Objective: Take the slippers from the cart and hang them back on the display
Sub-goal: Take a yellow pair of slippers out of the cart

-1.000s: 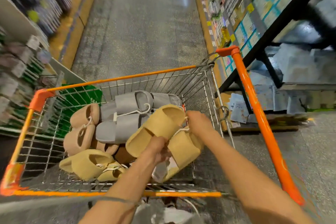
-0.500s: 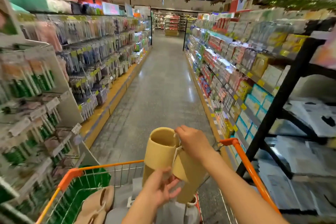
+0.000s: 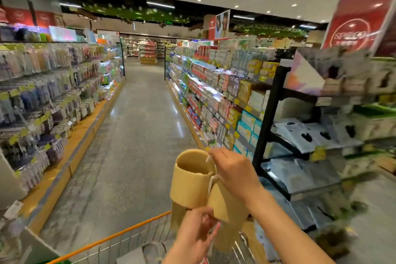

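A pair of yellow slippers (image 3: 190, 186), tied together with a white cord, hangs upright in front of me above the cart (image 3: 128, 236). My right hand (image 3: 233, 169) pinches the cord at the top of the pair. My left hand (image 3: 197, 231) holds the lower end of the slippers from below. Only the cart's orange front rim and some wire mesh show at the bottom edge; a grey slipper (image 3: 150, 251) lies inside it.
A long aisle runs ahead between stocked shelves on the left (image 3: 42, 96) and right (image 3: 214, 92). A black metal rack (image 3: 267, 118) with packaged goods stands close on my right. A red sale sign (image 3: 360, 21) hangs at upper right.
The yellow pair came up out of the cart to chest height. My view rose from the cart's contents to the aisle and shifted slightly right.
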The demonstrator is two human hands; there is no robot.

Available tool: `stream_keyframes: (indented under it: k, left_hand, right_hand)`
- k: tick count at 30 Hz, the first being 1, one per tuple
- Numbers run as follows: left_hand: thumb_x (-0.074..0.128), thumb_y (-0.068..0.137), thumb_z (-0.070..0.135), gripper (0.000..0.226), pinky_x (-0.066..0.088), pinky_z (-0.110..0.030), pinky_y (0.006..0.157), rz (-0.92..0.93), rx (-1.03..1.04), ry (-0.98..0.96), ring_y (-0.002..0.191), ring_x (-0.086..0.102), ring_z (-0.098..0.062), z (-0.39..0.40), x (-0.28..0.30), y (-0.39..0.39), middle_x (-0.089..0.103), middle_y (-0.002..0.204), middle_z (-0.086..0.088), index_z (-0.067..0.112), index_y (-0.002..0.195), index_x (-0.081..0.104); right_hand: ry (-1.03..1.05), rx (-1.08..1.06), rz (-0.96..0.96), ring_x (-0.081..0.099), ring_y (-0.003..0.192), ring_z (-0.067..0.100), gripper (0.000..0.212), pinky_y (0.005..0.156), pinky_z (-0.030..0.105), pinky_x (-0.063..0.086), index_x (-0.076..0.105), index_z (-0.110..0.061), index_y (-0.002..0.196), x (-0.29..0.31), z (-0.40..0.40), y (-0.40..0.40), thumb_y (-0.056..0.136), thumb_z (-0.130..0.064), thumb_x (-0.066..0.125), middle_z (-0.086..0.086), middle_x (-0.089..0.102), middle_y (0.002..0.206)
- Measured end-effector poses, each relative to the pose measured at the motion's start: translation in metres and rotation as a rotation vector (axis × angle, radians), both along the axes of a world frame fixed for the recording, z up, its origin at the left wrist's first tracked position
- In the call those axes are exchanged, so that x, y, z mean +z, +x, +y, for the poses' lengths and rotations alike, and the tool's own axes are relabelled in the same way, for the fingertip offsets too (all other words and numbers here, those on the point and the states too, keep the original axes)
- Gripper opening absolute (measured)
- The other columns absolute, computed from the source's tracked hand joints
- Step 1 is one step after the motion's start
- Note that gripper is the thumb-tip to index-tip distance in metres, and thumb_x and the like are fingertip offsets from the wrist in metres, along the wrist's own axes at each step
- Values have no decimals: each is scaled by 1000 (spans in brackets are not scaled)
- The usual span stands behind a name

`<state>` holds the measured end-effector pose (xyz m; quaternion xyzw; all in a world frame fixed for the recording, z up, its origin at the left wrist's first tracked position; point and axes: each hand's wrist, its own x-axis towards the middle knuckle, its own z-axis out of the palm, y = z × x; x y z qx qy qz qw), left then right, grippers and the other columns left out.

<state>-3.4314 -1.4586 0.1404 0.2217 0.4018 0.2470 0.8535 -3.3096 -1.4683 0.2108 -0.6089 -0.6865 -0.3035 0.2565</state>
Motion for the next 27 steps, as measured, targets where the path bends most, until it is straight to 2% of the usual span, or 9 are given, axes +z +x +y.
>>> stream_keyframes:
  k: [5,8,10,13,17,19,21,24,27]
  left_hand:
    - [46,89,-2,16,51,-19,46,-90,-298,64,61,40,-14,-67,10,85,41,69,-6,11,78,48]
    - [47,88,-2,15,50,-18,41,-119,-506,93,61,40,-16,-135,18,137,40,69,-7,8,78,48]
    - [46,88,-2,10,48,-17,37,-126,-647,87,62,44,-17,-188,22,168,44,71,-9,8,87,46]
    - [47,88,-4,13,50,-19,41,-168,-846,66,61,45,-16,-276,22,206,44,69,-8,9,89,46]
    - [46,90,1,9,46,-18,36,-173,-1129,24,60,45,-17,-399,24,242,45,67,-8,7,97,42]
    - [44,92,2,5,49,-20,37,-174,-1235,24,60,46,-17,-462,24,252,45,68,-8,6,89,45]
    - [43,92,0,12,53,-20,43,-177,-1328,42,59,48,-15,-522,23,255,47,68,-8,7,83,47]
    - [40,92,-2,20,51,-19,44,-206,-1484,55,50,47,-13,-602,21,246,46,64,-7,11,77,45]
    - [37,90,-4,27,48,-18,44,-227,-1654,13,46,44,-14,-667,17,236,45,59,-6,13,70,44]
  right_hand:
    - [115,-310,118,67,64,25,21,51,31,54,65,-11,93,21,-104,71,81,-11,48,6,69,81]
    - [186,-517,130,69,70,25,25,55,32,56,67,-8,96,28,-191,111,84,-14,46,8,71,86]
    - [195,-674,107,68,68,28,25,52,35,56,67,-9,95,31,-257,134,86,-16,45,9,71,85]
    - [223,-865,111,66,63,30,18,49,37,54,66,-9,91,34,-360,155,87,-14,49,11,69,80]
    - [274,-1095,140,67,67,31,21,54,38,55,67,-9,92,37,-498,165,88,-19,49,11,70,83]
    - [298,-1200,159,68,73,31,26,59,40,56,67,-10,93,35,-563,163,89,-23,45,11,70,87]
    - [326,-1314,167,68,76,31,31,62,40,56,67,-9,94,32,-625,152,89,-27,42,11,70,90]
    - [406,-1481,186,68,78,31,23,66,37,54,68,-7,96,29,-705,125,89,-19,50,12,70,92]
    - [484,-1643,200,68,78,31,21,70,35,44,68,-7,97,22,-770,97,88,-16,52,12,70,93]
